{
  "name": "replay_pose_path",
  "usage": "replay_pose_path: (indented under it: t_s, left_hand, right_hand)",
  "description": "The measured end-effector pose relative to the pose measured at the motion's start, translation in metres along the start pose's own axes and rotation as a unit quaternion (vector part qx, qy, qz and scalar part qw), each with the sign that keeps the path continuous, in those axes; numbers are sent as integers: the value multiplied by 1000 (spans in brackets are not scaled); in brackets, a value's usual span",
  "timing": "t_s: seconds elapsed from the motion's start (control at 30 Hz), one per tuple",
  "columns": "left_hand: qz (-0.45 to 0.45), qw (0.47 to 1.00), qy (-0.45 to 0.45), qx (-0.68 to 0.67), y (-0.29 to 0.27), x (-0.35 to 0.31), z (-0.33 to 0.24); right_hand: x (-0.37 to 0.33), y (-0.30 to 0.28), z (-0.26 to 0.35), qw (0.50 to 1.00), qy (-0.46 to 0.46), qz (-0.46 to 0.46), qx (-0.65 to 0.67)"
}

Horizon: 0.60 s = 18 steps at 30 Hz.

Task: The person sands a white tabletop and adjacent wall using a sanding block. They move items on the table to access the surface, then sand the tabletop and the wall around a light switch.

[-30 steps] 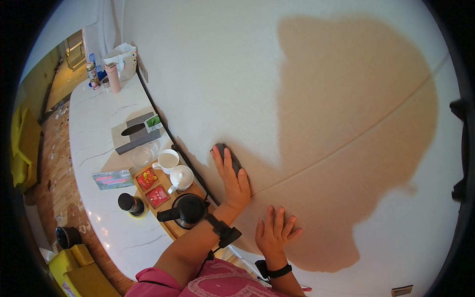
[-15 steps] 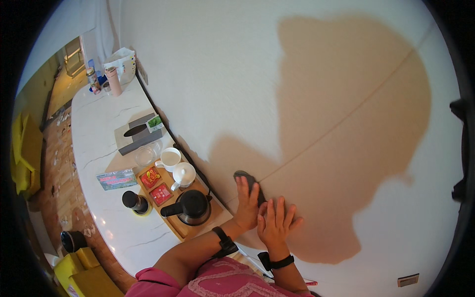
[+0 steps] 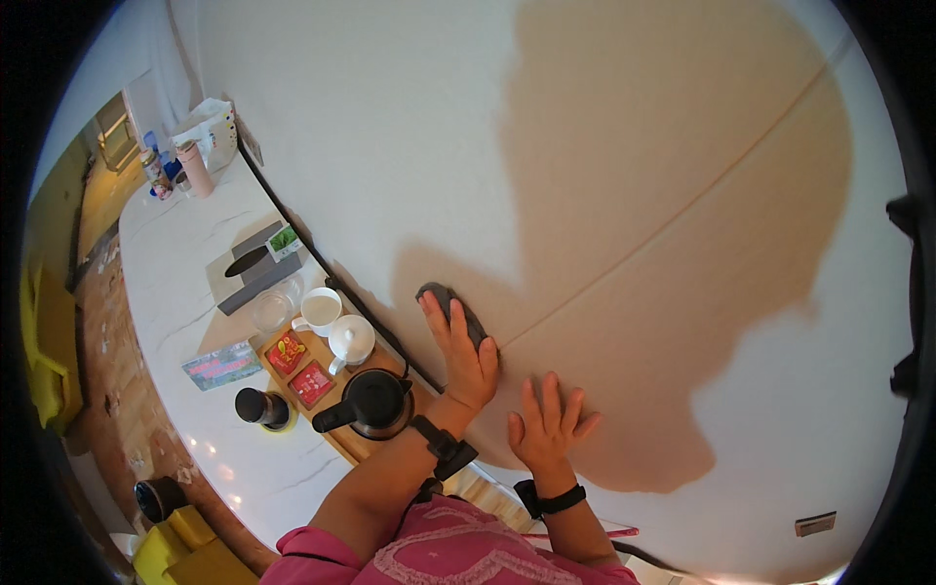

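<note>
My left hand presses a dark grey oval pad against the white wall. Its fingers lie over the pad, which shows at its upper and right edges; what kind it is I cannot make out. A thin seam runs up to the right across the wall, starting close beside this hand. To the right and a little lower, my right hand rests on the wall with spread fingers and holds nothing. Both wrists wear black straps. A large shadow covers the wall around the hands.
Left of my arm stands a marble-patterned table against the wall. A wooden tray carries a black-lidded kettle, white cups and red packets. Beyond it are a tissue box and a pink bottle. Yellow chairs stand farther left.
My left hand has slid the grey pad up and to the left along the wall. The right hand, near it before, now lies apart from it. The view has shifted slightly.
</note>
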<state>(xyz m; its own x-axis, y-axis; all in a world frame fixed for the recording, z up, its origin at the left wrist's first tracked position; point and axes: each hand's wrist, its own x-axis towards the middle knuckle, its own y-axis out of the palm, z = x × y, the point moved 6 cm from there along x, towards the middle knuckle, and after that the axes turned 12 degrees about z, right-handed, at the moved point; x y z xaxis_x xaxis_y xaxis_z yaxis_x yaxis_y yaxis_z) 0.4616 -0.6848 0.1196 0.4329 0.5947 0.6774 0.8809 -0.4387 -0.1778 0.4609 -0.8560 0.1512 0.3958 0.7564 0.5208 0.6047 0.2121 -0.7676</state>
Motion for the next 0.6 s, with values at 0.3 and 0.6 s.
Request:
replay_pose_path:
  t_s: [0.3,0.6]
  left_hand:
    - [133,986,-70,-66,27,-86,27]
    - [211,956,197,44,60,-121,-39]
  right_hand:
    - [-2,4,0,1000,25,2,11]
    - [-42,-5,-13,989,52,-36,137]
